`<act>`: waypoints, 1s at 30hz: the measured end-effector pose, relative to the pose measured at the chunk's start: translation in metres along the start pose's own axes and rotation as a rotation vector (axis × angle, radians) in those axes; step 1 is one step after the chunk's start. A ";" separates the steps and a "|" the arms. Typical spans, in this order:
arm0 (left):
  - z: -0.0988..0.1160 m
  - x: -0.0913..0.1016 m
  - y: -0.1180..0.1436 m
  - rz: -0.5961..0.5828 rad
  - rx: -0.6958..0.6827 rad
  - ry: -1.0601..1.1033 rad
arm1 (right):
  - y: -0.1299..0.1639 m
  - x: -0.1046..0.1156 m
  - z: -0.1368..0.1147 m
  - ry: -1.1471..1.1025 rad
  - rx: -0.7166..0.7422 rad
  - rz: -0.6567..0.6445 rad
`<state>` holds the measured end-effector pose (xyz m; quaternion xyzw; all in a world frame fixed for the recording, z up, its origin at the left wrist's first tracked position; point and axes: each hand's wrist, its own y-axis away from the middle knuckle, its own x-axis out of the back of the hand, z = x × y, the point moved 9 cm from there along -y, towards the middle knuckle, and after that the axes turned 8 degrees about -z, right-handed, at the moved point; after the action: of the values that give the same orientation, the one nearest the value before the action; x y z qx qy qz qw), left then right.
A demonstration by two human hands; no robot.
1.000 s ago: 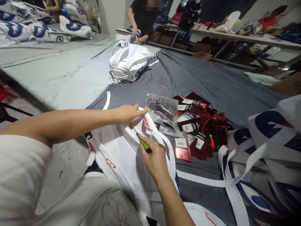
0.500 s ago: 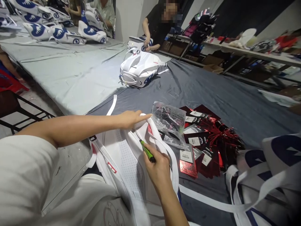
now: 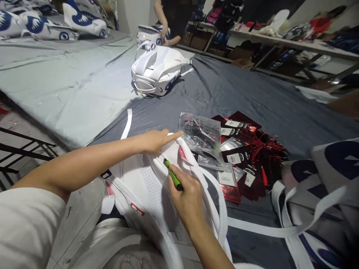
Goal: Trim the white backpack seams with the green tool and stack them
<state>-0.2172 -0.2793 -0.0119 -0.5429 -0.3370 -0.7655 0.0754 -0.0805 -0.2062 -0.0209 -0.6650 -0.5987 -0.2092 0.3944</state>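
A white backpack [image 3: 146, 183] lies on the table edge in front of me, mesh back panel up. My left hand [image 3: 155, 140] presses on its top edge, index finger pointing right. My right hand [image 3: 186, 194] grips a thin green-handled tool [image 3: 172, 175], whose metal tip touches the bag's seam just below my left hand. White shoulder straps [image 3: 215, 201] curve beside my right hand.
A clear plastic bag [image 3: 202, 136] and a pile of dark red hang tags [image 3: 246, 153] lie to the right. Another white backpack [image 3: 157, 71] rests farther back on the grey cloth [image 3: 252, 97]. A person [image 3: 168, 22] works at the far end. More bags [image 3: 322, 175] sit at right.
The view shifted slightly; both hands stay on the backpack's top. The green tool's tip has moved a little along the seam toward my left hand.
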 end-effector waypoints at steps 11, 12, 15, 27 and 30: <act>0.001 0.002 -0.011 -0.209 -0.038 0.067 | -0.023 0.007 0.009 -0.116 -0.035 -0.024; 0.001 0.003 -0.011 -0.217 -0.034 0.062 | -0.023 0.007 0.011 -0.135 -0.041 -0.017; 0.001 0.003 -0.011 -0.209 -0.025 0.049 | -0.025 0.000 0.013 -0.243 -0.076 -0.005; -0.001 -0.001 -0.013 -0.209 0.025 -0.013 | -0.013 -0.010 0.008 -0.304 -0.230 0.158; -0.001 -0.001 -0.012 -0.202 0.029 -0.023 | -0.010 -0.008 0.008 -0.272 -0.262 0.202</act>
<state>-0.2233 -0.2703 -0.0180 -0.5137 -0.4018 -0.7581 0.0017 -0.0934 -0.2052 -0.0294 -0.7893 -0.5444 -0.1531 0.2390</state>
